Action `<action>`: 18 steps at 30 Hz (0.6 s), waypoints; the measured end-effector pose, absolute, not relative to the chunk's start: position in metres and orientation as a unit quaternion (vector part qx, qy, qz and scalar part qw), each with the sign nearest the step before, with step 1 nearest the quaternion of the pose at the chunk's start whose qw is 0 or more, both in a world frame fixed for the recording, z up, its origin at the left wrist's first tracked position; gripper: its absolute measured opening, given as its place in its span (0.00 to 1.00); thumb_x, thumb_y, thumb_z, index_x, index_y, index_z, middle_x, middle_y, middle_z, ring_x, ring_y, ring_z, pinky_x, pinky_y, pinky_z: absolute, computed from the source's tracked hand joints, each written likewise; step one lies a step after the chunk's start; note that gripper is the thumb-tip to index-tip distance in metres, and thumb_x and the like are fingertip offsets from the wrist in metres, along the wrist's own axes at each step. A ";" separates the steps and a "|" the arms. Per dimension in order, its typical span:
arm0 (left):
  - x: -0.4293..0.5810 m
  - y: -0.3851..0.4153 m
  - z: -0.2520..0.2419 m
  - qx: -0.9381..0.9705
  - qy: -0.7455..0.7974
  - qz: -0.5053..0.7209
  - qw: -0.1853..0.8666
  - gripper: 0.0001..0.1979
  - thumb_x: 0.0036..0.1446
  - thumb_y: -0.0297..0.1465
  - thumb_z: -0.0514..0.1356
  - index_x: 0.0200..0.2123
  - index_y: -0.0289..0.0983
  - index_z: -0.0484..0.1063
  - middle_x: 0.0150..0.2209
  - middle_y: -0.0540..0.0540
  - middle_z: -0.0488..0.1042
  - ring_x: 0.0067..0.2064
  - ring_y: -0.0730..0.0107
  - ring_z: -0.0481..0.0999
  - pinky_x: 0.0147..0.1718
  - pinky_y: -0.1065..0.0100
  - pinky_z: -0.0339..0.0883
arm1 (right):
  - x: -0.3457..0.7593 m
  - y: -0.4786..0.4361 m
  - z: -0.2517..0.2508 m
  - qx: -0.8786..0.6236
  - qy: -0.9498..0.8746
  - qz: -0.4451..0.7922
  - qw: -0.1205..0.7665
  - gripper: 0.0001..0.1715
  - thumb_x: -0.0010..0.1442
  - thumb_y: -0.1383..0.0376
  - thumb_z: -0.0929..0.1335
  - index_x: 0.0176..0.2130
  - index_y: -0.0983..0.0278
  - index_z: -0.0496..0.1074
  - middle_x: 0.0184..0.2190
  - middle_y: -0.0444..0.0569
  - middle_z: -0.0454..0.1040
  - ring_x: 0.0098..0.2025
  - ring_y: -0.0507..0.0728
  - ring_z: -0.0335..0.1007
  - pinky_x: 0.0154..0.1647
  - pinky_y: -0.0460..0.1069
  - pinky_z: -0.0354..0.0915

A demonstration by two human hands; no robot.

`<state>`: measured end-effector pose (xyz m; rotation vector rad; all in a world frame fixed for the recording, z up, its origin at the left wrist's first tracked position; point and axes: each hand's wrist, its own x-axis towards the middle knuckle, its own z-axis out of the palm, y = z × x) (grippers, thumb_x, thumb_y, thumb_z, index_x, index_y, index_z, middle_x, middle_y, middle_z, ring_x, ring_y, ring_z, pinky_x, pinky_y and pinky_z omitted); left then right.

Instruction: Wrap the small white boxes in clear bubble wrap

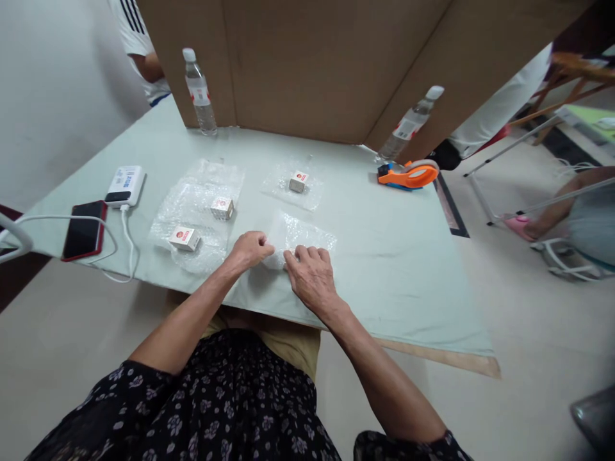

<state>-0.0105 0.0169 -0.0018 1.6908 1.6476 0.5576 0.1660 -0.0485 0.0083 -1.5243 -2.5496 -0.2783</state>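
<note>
My left hand (pixel 250 248) and my right hand (pixel 311 274) rest near the table's front edge, both closed on the near edge of a clear bubble-wrap sheet (pixel 307 232). The wrap looks bunched up between the two hands; whether something is inside it is hidden. A small white box with a red mark (pixel 184 237) and a second one (pixel 221 207) lie on bubble wrap (pixel 192 198) to the left. A third small box (pixel 298 182) sits on its own bubble-wrap piece (pixel 288 189) farther back.
The table (pixel 384 256) has a pale green cover. An orange tape dispenser (pixel 408 174) lies at the back right. Two water bottles (pixel 200 93) (pixel 410 121) stand before a cardboard screen (pixel 307 64). A power bank (pixel 125 186) and phone (pixel 84 230) sit at the left. Other people are at the far left and at the right.
</note>
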 end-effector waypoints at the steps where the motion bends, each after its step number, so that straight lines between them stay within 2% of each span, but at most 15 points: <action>1: -0.006 0.016 0.000 0.644 0.629 0.239 0.366 0.09 0.44 0.30 0.60 0.18 0.37 0.63 0.18 0.55 0.63 0.24 0.75 0.62 0.23 0.72 0.54 | 0.166 -0.048 0.009 -0.509 -0.852 -0.093 0.078 0.12 0.66 0.68 0.61 0.46 0.63 0.71 0.39 0.55 0.72 0.39 0.62 0.60 0.42 0.57 0.50; 7: 0.027 0.011 0.010 0.542 0.578 0.299 0.532 0.04 0.44 0.25 0.58 0.25 0.37 0.65 0.19 0.55 0.64 0.19 0.77 0.64 0.19 0.74 0.60 | 0.169 -0.050 0.015 -0.519 -0.845 -0.078 0.100 0.06 0.62 0.65 0.65 0.40 0.65 0.69 0.35 0.53 0.74 0.38 0.61 0.63 0.46 0.55 0.53; 9: 0.029 0.009 0.018 0.541 0.551 0.276 0.573 0.04 0.45 0.24 0.57 0.28 0.36 0.67 0.20 0.55 0.65 0.20 0.76 0.66 0.21 0.73 0.62 | 0.173 -0.052 0.015 -0.514 -0.846 -0.069 0.123 0.03 0.60 0.67 0.65 0.37 0.64 0.68 0.34 0.53 0.74 0.38 0.61 0.65 0.48 0.55 0.54; 12: 0.024 0.007 0.029 0.562 0.489 0.230 0.626 0.09 0.47 0.25 0.56 0.34 0.33 0.71 0.23 0.52 0.68 0.24 0.74 0.70 0.27 0.70 0.67 | 0.177 -0.056 0.012 -0.502 -0.847 -0.050 0.166 0.06 0.59 0.71 0.63 0.37 0.64 0.69 0.34 0.50 0.76 0.38 0.59 0.67 0.56 0.55 0.53; 15: 0.020 0.004 0.031 0.658 0.456 0.188 0.568 0.07 0.50 0.24 0.54 0.31 0.33 0.71 0.25 0.51 0.69 0.27 0.73 0.70 0.32 0.68 0.68 | 0.178 -0.060 0.011 -0.501 -0.842 -0.022 0.197 0.10 0.59 0.73 0.63 0.39 0.63 0.70 0.35 0.48 0.78 0.39 0.58 0.70 0.60 0.56 0.52; 18: 0.023 -0.001 0.023 0.790 0.455 0.164 0.377 0.08 0.54 0.25 0.53 0.28 0.34 0.72 0.28 0.47 0.69 0.33 0.67 0.71 0.39 0.64 0.68 | 0.185 -0.068 0.012 -0.519 -0.817 0.015 0.251 0.10 0.60 0.71 0.63 0.40 0.61 0.72 0.42 0.49 0.79 0.45 0.58 0.72 0.61 0.57 0.53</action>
